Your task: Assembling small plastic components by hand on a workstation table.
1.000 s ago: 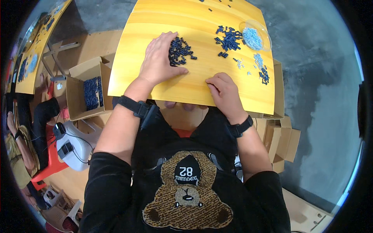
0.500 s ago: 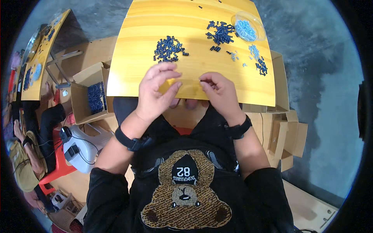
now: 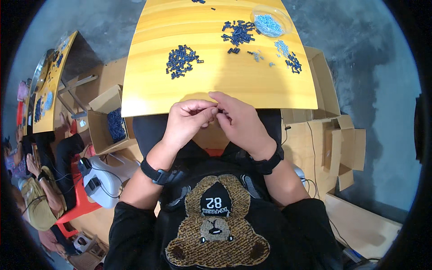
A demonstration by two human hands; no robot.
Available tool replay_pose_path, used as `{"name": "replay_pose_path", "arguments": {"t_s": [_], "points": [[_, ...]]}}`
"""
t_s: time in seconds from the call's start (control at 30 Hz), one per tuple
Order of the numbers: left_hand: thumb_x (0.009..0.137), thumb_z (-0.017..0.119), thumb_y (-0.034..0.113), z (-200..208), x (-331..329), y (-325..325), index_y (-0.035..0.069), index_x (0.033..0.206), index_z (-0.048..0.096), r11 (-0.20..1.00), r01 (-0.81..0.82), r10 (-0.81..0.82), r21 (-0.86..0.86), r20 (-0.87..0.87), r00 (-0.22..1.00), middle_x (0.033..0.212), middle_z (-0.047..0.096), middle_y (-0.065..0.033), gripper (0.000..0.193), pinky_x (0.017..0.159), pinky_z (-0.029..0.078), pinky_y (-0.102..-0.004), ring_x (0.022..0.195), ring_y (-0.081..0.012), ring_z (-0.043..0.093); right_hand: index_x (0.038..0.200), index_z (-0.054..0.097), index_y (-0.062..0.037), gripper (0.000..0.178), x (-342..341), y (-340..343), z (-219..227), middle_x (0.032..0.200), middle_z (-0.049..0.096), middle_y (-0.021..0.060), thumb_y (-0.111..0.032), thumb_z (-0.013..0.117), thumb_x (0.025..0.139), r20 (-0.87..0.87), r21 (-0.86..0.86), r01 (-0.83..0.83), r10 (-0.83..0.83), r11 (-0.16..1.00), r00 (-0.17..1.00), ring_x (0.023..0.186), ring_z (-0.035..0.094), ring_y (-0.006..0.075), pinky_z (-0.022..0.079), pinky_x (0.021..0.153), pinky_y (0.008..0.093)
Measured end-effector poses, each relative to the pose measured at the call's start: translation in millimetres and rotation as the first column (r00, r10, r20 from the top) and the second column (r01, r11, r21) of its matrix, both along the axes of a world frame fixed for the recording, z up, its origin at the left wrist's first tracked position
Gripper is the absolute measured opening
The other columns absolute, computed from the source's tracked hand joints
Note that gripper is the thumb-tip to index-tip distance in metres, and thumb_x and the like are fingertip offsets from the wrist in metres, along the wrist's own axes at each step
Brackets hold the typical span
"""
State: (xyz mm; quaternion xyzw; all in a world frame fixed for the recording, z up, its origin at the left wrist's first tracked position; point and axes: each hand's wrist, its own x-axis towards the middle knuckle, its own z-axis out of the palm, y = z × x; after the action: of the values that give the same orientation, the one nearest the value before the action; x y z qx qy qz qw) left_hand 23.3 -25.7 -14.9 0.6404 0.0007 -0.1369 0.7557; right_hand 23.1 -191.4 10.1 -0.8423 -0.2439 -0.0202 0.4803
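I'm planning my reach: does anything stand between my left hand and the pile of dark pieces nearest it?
Nothing visible does: between your left hand and the pile of dark pieces lies only yellow tabletop. Your right hand is to the right, off that path.

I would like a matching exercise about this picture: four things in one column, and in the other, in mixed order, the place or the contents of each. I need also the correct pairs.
Things
1. Left hand and right hand
2. Round clear dish
3. White stool
4. Left cardboard box

Places or contents
A. Bears black devices with cables
B. Contains many dark pieces
C. Fingers close together, by the near edge of the yellow table
D. Contains light-blue pieces

Pairs: 1-C, 2-D, 3-A, 4-B
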Motion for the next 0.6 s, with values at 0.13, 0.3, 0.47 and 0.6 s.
{"name": "replay_pose_path", "arguments": {"t_s": [0.13,0.3,0.47,0.6], "points": [[0.086,0.064,0.008,-4.5,-4.4,-0.9,-0.001,0.092,0.066,1.000,0.008,-0.008,0.001,0.018,1.000,0.074,0.063,-0.0014,0.011,0.053,0.043,-0.0178,0.061,-0.0042,0.053,0.116,0.049,0.0005,0.040,-10.8,-1.4,-0.8,0.091,0.061,0.0226,0.005,0.053,0.076,0.005,0.068,0.003,-0.003,0.998,1.000,0.084,0.060,0.0394,0.049,0.072,0.0393],[0.085,0.065,0.010,11.6,-12.1,0.2,0.001,0.094,0.066,0.998,0.049,-0.047,0.049,-0.038,0.998,0.082,0.066,-0.0035,0.013,0.063,0.049,-0.0200,0.070,-0.0075,0.059,0.113,0.051,-0.0006,0.036,-21.7,-4.6,8.9,0.076,0.062,0.0168,0.002,0.056,0.078,-0.114,0.192,0.034,-0.012,0.981,0.993,0.066,0.062,0.0282,0.049,0.061,0.0332],[0.085,0.065,0.012,24.8,-19.2,0.8,0.002,0.095,0.065,0.995,0.083,-0.082,0.047,-0.022,0.996,0.085,0.066,-0.0033,0.015,0.065,0.048,-0.0204,0.070,-0.0068,0.058,0.113,0.052,-0.0012,0.034,-32.9,-6.4,15.8,0.068,0.060,0.0126,0.001,0.056,0.079,-0.079,0.210,0.058,-0.042,0.976,0.996,0.055,0.060,0.0196,0.047,0.053,0.0293],[0.085,0.065,0.013,31.9,-21.8,-0.3,0.003,0.097,0.065,0.988,0.152,-0.152,0.038,0.011,0.988,0.086,0.066,-0.0027,0.016,0.065,0.046,-0.0197,0.070,-0.0058,0.056,0.113,0.053,-0.0020,0.034,-40.4,-7.8,24.9,0.068,0.059,0.0097,0.002,0.055,0.080,-0.023,0.230,0.036,-0.032,0.972,0.999,0.052,0.059,0.0154,0.047,0.051,0.0272]]}}
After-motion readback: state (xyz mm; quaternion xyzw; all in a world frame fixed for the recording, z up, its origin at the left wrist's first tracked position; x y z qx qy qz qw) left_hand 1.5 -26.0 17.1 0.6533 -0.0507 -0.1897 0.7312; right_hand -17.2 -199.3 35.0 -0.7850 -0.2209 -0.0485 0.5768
